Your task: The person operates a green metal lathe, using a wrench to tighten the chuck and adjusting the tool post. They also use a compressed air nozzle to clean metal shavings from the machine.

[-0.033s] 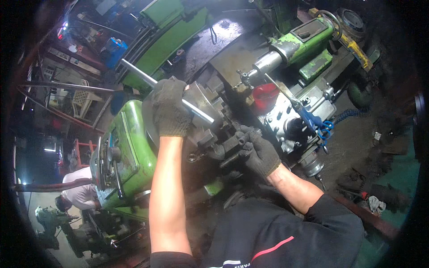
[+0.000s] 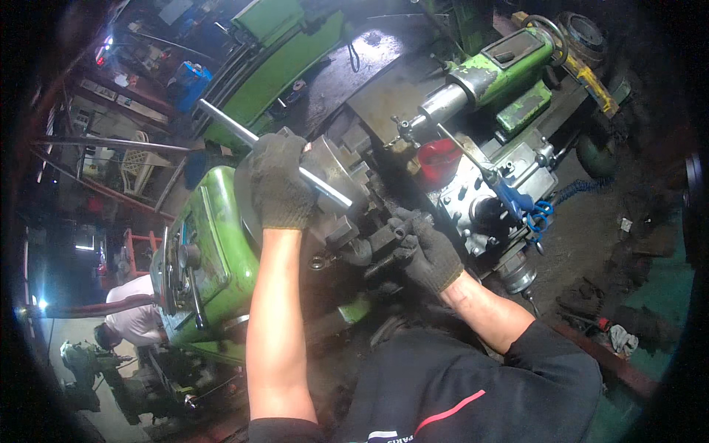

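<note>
My left hand (image 2: pixel 281 181), in a dark knit glove, is closed around a bright metal bar (image 2: pixel 325 186) that sticks out on both sides of it. Under and beside that hand is the round steel chuck (image 2: pixel 336 166) of a green lathe (image 2: pixel 225 236), with blocky jaws (image 2: pixel 342 231) on its face. My right hand (image 2: pixel 428 255), gloved alike, has its fingers closed round the end of a dark metal piece (image 2: pixel 384 238) with a hole in its end. That piece reaches toward the chuck's near side; how it meets the chuck is hidden.
To the right are the green tailstock (image 2: pixel 502 70), a red container (image 2: pixel 439 160), and the carriage (image 2: pixel 473 199) with a blue-handled air gun (image 2: pixel 513 198) on it. A lever (image 2: pixel 196 295) juts from the headstock. Another person (image 2: pixel 135 310) bends down at far left.
</note>
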A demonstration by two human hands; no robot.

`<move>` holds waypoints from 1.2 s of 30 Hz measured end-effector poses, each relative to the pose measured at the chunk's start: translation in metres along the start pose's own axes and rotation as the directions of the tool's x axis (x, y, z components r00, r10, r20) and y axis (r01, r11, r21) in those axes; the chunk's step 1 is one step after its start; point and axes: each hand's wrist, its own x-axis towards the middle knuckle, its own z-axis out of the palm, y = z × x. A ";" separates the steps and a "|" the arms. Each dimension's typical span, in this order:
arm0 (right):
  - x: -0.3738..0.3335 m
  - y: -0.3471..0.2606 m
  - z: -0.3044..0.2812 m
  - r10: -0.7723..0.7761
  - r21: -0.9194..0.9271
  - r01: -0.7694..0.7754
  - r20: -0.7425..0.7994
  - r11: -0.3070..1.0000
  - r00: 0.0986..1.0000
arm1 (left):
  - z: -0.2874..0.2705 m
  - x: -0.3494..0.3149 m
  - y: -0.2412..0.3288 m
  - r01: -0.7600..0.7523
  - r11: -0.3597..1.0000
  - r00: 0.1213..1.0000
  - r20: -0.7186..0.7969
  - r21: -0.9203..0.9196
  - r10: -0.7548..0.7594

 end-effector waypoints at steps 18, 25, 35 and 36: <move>0.048 0.001 -0.002 -0.057 -0.077 0.059 0.023 0.995 0.998 | 0.006 0.001 0.011 -0.039 0.989 0.999 -0.017 0.143 0.042; 0.071 -0.008 0.040 -0.637 -0.833 0.383 0.047 0.401 0.769 | 0.010 -0.012 -0.010 -0.091 0.958 0.996 0.047 0.272 0.082; 0.150 -0.001 0.031 -0.771 -0.890 0.374 0.040 0.262 0.636 | 0.016 -0.037 0.009 0.103 0.976 0.995 -0.016 0.191 -0.102; 0.153 -0.002 0.033 -0.777 -0.896 0.375 0.057 0.237 0.627 | 0.016 -0.037 0.008 0.081 0.982 0.997 -0.018 0.169 -0.079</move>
